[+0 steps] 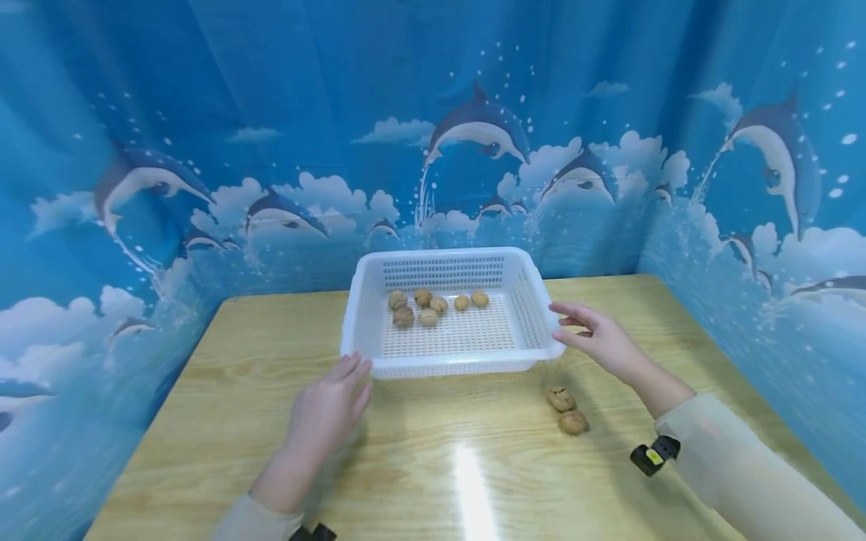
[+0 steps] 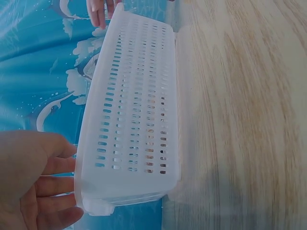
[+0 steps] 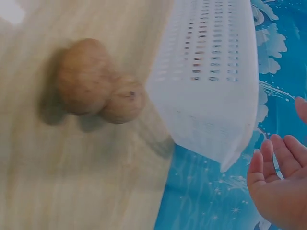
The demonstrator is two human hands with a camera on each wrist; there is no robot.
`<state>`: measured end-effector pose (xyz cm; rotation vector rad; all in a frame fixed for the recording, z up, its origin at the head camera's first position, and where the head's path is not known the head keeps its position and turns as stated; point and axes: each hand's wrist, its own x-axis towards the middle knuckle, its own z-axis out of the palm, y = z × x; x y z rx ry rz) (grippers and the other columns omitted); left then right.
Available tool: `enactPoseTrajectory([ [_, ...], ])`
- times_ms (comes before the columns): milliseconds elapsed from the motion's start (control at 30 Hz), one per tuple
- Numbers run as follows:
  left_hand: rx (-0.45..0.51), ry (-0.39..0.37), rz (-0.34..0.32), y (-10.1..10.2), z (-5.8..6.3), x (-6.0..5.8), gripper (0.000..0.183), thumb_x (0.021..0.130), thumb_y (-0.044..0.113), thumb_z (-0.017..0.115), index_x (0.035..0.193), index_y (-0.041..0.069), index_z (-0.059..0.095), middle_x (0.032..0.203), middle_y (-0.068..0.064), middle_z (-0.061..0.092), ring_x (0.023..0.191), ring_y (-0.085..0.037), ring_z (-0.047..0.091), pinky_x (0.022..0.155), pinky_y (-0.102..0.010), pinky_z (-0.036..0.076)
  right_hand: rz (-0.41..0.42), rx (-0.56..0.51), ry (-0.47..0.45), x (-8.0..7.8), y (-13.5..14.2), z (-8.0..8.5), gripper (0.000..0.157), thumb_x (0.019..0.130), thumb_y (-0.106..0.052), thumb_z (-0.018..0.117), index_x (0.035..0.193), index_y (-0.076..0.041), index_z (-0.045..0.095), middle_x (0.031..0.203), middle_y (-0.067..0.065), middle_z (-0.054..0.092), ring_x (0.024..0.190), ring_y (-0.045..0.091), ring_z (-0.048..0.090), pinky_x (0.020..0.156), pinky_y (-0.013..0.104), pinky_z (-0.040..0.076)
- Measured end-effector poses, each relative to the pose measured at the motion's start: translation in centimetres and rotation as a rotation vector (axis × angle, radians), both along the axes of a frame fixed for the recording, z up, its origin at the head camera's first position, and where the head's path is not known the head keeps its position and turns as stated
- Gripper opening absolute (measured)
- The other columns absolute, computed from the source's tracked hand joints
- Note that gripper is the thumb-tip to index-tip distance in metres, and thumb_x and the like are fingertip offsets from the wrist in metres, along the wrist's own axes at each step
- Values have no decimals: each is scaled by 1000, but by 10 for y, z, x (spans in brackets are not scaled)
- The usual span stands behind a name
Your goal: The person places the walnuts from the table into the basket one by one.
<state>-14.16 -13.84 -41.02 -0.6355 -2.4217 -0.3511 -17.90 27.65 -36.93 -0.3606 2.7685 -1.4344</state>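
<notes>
A white plastic basket (image 1: 446,364) with slotted walls stands near the table's back edge. Inside lie several walnuts (image 1: 403,316), mostly toward its left, with two smaller round ones (image 1: 470,300) nearer the middle. My left hand (image 1: 331,406) is at the front left corner, its loosely bent fingertips (image 2: 67,184) right at the rim. On the other side, my right hand (image 1: 602,342) has its fingers spread beside the right rim. The right wrist view shows these fingers (image 3: 283,155) slightly bent, with nothing held and a gap to the basket wall (image 3: 206,124).
Two walnuts (image 1: 567,411) lie against each other on the wooden table (image 1: 257,376), in front of the basket's right corner. A blue curtain (image 1: 304,135) printed with dolphins hangs close behind the table and along both sides.
</notes>
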Motion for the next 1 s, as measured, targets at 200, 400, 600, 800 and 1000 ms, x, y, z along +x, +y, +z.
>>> enactPoseTrajectory([
  [200, 1, -19, 6, 3, 1, -1, 34, 76, 15, 76, 107, 3, 68, 114, -16, 64, 98, -32, 64, 54, -39, 58, -28, 14, -4, 17, 14, -15, 61, 91, -28, 61, 141, -1, 37, 141, 19, 40, 122, 38, 43, 91, 52, 47],
  [400, 0, -14, 13, 4, 2, 0, 35, 75, 16, 76, 107, 4, 69, 113, -16, 64, 95, -31, 65, 48, -36, 56, 3, 48, -81, 29, 26, -30, 62, 92, -30, 60, 140, 1, 36, 141, 21, 39, 121, 41, 43, 92, 53, 46],
  [600, 12, -4, 19, 5, 2, 1, 34, 75, 16, 76, 106, 4, 69, 112, -16, 65, 94, -32, 66, 44, -37, 55, 69, 76, -133, 35, 30, -43, 60, 91, -26, 60, 137, 6, 39, 138, 26, 42, 118, 43, 46, 92, 51, 47],
  [800, 21, 2, 12, 5, 2, 1, 34, 74, 14, 77, 105, 3, 69, 112, -16, 65, 93, -32, 66, 45, -37, 55, 107, 120, -210, 40, 30, -53, 61, 90, -26, 63, 134, 9, 40, 134, 26, 45, 118, 44, 46, 95, 52, 44],
  [1000, 12, 6, 10, 6, 4, 0, 34, 74, 14, 77, 105, 2, 69, 110, -17, 65, 90, -33, 66, 45, -36, 55, 97, 137, -215, 41, 25, -62, 59, 88, -25, 65, 129, 12, 44, 128, 27, 51, 113, 44, 50, 95, 51, 44],
])
